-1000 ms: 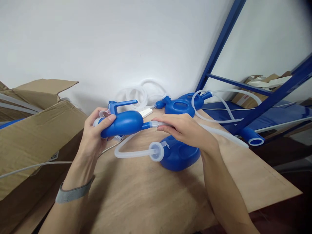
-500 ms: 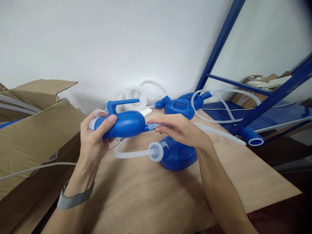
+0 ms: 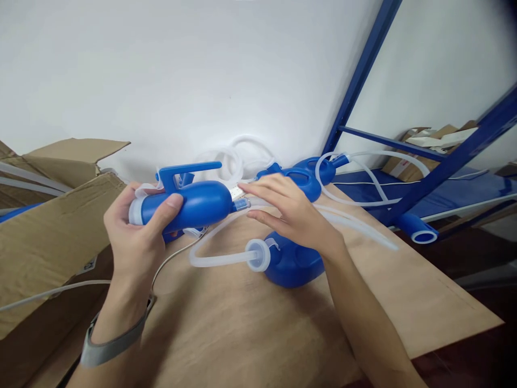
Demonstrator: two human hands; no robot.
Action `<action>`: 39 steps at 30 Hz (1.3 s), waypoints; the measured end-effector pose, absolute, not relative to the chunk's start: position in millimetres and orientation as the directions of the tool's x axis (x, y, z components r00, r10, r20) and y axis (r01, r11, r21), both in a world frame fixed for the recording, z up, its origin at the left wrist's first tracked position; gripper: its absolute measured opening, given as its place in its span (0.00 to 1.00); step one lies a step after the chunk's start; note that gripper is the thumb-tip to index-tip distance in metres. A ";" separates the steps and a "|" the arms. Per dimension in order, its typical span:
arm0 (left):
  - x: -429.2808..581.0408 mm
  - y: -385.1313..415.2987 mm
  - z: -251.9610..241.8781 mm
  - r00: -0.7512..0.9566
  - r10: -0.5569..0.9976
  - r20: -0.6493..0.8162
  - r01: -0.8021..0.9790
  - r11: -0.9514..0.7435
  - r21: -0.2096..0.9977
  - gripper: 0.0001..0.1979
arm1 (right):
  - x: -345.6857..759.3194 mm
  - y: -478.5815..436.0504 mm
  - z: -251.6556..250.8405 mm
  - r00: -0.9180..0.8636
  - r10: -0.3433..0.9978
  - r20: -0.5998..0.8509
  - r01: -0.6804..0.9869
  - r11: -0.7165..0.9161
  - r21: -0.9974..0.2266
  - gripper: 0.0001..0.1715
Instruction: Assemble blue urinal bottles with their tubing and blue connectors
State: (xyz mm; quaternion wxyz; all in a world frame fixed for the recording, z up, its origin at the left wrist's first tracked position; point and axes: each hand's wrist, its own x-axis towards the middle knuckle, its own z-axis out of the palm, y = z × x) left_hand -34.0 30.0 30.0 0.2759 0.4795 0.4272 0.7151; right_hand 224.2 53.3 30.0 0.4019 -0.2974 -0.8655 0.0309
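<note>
My left hand (image 3: pixel 129 237) is wrapped round the capped end of a blue plastic urinal bottle (image 3: pixel 202 203), thumb on its side. The bottle lies sideways above the table, handle up. From its narrow spout (image 3: pixel 241 204) a clear hose runs behind my right hand (image 3: pixel 294 213), and a hose end (image 3: pixel 363 230) shows beyond. My right hand's thumb and fingers are apart beside the spout joint; whether they touch the hose I cannot tell. Below lies a second urinal bottle (image 3: pixel 294 269) with a translucent cap (image 3: pixel 258 255) and hose, partly hidden by my right arm.
More blue bottles (image 3: pixel 317 168) and coiled hoses (image 3: pixel 232 161) lie by the wall, near a white power strip (image 3: pixel 236 191). An open cardboard box (image 3: pixel 48 226) stands left. On the right is a blue metal rack (image 3: pixel 363 70) with a blue tube (image 3: pixel 416 226).
My left hand and the bottle have moved left. My right hand's fingers have spread and let go of the hose joint at the spout.
</note>
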 end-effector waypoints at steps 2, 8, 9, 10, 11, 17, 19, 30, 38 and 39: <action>-32.6 36.4 30.2 -0.432 0.786 0.442 -0.029 -0.502 0.864 0.16 | 223.5 50.2 30.7 -0.398 0.468 0.789 0.464 0.845 -0.267 0.14; -26.5 49.0 28.3 -0.502 0.794 0.344 -0.167 -0.479 0.862 0.17 | 222.5 49.1 26.9 -0.388 0.708 0.590 0.378 0.706 -0.599 0.11; -25.0 49.0 27.7 -0.500 0.799 0.332 -0.181 -0.472 0.863 0.18 | 220.9 52.5 23.8 -0.379 0.768 0.515 0.374 0.637 -0.674 0.14; -23.5 48.8 26.9 -0.494 0.807 0.325 -0.196 -0.467 0.862 0.18 | 218.7 56.8 20.1 -0.367 0.805 0.466 0.335 0.582 -0.741 0.17; -21.9 48.3 25.9 -0.484 0.814 0.321 -0.207 -0.464 0.861 0.18 | 216.1 61.5 16.1 -0.363 0.822 0.438 0.260 0.541 -0.800 0.20; -14.9 46.5 20.6 -0.415 0.847 0.331 -0.260 -0.459 0.850 0.18 | 202.0 77.7 2.8 -0.403 0.807 0.432 -0.167 0.400 -0.901 0.22; -13.8 46.1 20.2 -0.418 0.845 0.332 -0.265 -0.463 0.846 0.18 | 200.0 77.9 2.6 -0.382 0.820 0.426 -0.180 0.386 -0.905 0.22; -12.3 45.8 17.0 -0.456 0.823 0.339 -0.223 -0.475 0.852 0.17 | 191.1 72.9 1.0 -0.231 0.859 0.457 -0.116 0.442 -0.890 0.25; -14.8 39.9 14.6 -0.455 0.801 0.389 -0.141 -0.496 0.857 0.14 | 194.0 69.8 4.6 -0.299 0.853 0.428 -0.122 0.410 -0.904 0.25; -15.2 39.4 13.7 -0.454 0.798 0.396 -0.127 -0.498 0.858 0.14 | 194.0 69.2 5.2 -0.307 0.851 0.426 -0.119 0.410 -0.905 0.26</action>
